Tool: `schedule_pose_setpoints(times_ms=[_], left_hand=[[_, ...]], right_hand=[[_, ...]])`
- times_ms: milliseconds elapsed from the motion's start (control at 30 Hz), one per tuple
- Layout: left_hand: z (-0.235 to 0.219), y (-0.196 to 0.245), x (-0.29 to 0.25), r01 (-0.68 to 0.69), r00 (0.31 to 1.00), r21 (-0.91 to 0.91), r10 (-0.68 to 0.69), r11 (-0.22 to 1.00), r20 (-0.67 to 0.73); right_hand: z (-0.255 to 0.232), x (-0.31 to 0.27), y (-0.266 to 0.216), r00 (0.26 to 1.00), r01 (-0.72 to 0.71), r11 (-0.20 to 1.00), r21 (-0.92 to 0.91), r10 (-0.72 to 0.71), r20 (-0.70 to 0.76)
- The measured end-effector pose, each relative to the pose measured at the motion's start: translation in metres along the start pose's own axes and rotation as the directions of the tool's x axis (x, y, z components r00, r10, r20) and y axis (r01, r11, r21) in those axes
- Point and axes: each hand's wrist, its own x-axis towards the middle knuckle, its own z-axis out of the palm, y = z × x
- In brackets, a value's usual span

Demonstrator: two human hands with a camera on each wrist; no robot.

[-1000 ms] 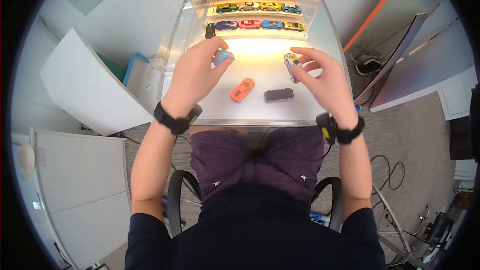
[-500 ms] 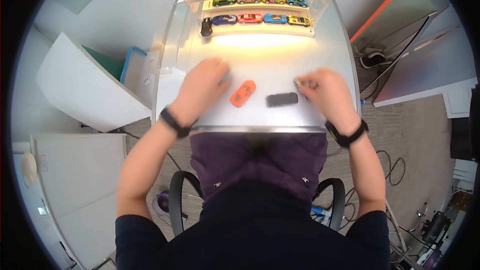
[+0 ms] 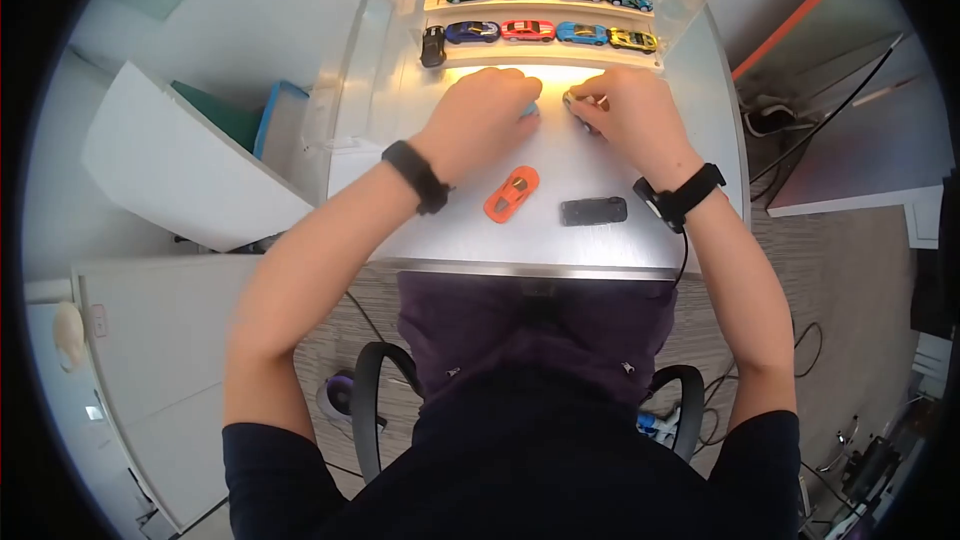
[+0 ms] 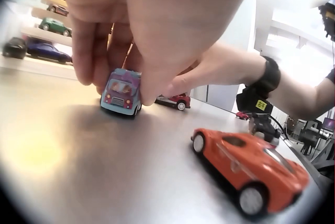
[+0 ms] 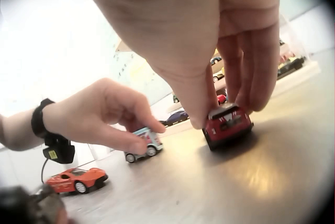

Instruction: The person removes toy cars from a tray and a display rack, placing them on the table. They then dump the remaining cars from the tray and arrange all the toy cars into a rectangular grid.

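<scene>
My left hand (image 3: 487, 115) pinches a light blue and purple toy van (image 4: 121, 92) between thumb and fingers, its wheels at the tabletop. Across from it, my right hand (image 3: 640, 115) grips a red toy car (image 5: 229, 127) by its sides, low over the metal table (image 3: 450, 230). Both hands are near the front of a lit display rack, with a small gap between them. Closer to the body lie an orange toy car (image 3: 512, 194) and a black toy car (image 3: 594, 211).
The tiered display rack (image 3: 620, 60) at the back carries rows of toy cars. A black car (image 3: 433, 46) stands at the left end of its lowest row. The table's front edge (image 3: 530, 276) is close to the person's lap.
Both hands first lowered their toy vehicles toward the tabletop, then moved forward toward the rack and closer together, still holding them. The orange and black cars stay on the table.
</scene>
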Motion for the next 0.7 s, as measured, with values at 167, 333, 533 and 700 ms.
schedule_pose_setpoints(times_ms=[167,333,533,700], left_hand=[[-0.012,0.0,-0.045,-0.011,0.999,0.023,0.012,1.0,-0.032],[-0.062,0.016,-0.155,0.178,0.982,0.011,-0.178,0.984,0.062],[-0.028,0.007,-0.1,0.097,0.994,0.016,-0.096,0.995,-0.05],[0.001,-0.003,-0.012,0.05,0.997,0.042,-0.048,0.998,-0.056]], right_hand=[[-0.035,-0.07,-0.003,0.999,-0.024,0.987,-0.159,0.03,0.04],[-0.058,-0.144,-0.004,0.99,-0.136,0.99,-0.035,0.135,-0.038],[-0.022,-0.054,0.008,0.999,0.031,0.989,-0.141,-0.035,-0.031],[0.001,0.008,0.0,1.0,-0.001,0.995,-0.101,0.003,0.02]])
